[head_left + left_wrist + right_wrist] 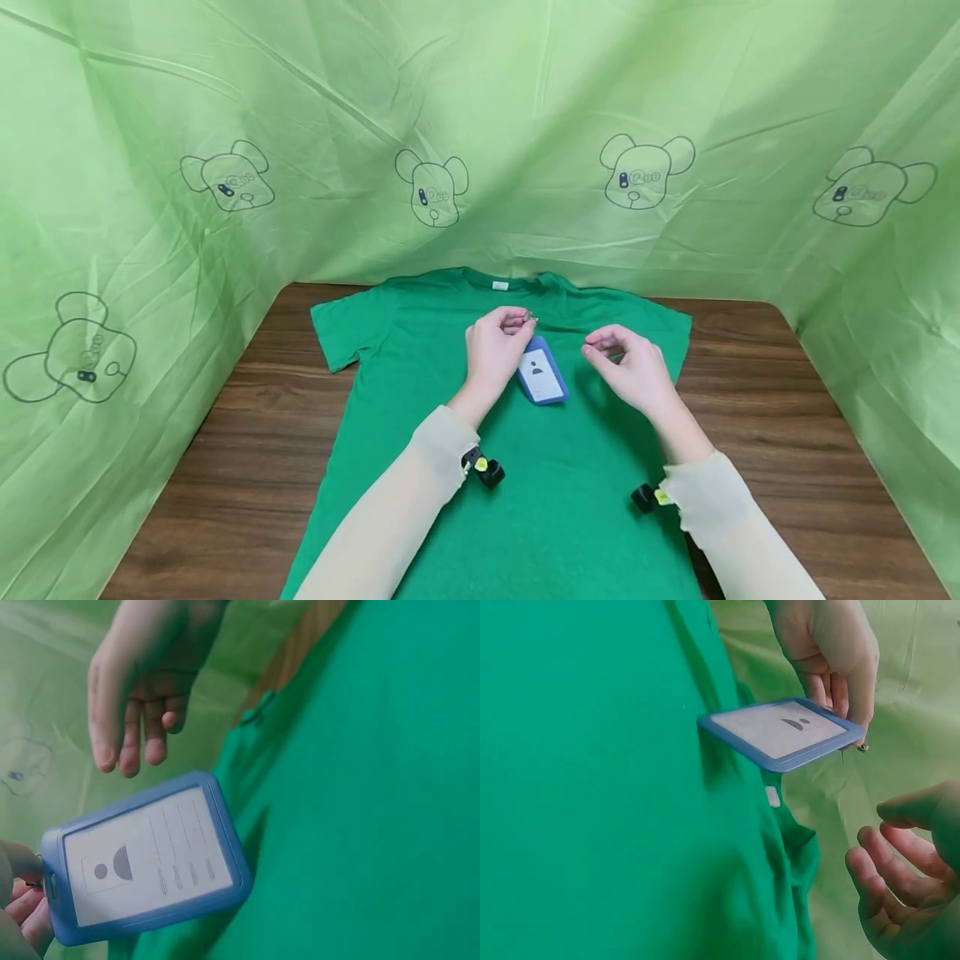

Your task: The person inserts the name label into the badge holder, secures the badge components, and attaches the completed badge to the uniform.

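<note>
Our left hand pinches the clip end of the blue badge holder, which hangs just below the fingers over the green T-shirt. Our right hand hovers beside it, fingers loosely curled, holding nothing.

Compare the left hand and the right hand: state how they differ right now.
The left hand pinches the metal clip of the blue badge holder; the right hand holds nothing. The left hand's fingers curl tightly; the right hand's are loosely curled, clear of the badge holder. Both hover over the green T-shirt and wear pale sleeves.
</note>
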Demonstrator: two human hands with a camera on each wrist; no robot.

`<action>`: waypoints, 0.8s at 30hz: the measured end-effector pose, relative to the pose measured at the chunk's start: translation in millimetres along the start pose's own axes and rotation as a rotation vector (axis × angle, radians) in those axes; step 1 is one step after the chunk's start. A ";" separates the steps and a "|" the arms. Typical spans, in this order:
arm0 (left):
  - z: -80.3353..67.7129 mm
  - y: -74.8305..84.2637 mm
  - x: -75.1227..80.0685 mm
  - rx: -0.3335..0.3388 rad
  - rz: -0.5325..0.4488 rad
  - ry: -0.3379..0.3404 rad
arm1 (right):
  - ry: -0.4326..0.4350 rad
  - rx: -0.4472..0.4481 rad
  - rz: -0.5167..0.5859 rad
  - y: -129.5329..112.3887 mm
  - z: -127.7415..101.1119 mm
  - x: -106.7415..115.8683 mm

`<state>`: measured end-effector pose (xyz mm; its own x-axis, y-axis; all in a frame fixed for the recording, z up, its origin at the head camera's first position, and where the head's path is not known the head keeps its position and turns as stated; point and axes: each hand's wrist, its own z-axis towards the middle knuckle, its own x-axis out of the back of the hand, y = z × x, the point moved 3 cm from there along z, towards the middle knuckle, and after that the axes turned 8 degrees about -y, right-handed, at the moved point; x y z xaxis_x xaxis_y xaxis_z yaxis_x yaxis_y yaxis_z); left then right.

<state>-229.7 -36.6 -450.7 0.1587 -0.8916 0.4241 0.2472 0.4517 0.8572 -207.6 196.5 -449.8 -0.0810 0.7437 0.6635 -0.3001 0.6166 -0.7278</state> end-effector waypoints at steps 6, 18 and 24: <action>20.0 -11.8 -19.2 0.055 0.043 -0.052 | -0.017 -0.068 -0.002 18.8 36.5 -6.3; 39.3 -34.5 -54.0 0.100 0.050 -0.144 | 0.021 -0.145 -0.024 49.5 73.3 -31.4; 40.7 -39.8 -64.2 0.119 0.009 -0.140 | 0.050 -0.197 -0.038 56.7 76.1 -44.2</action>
<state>-288.7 1.4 -500.1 0.0233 -0.8870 0.4612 0.1303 0.4601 0.8783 -293.3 179.0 -507.2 -0.0246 0.7275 0.6857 -0.1096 0.6798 -0.7252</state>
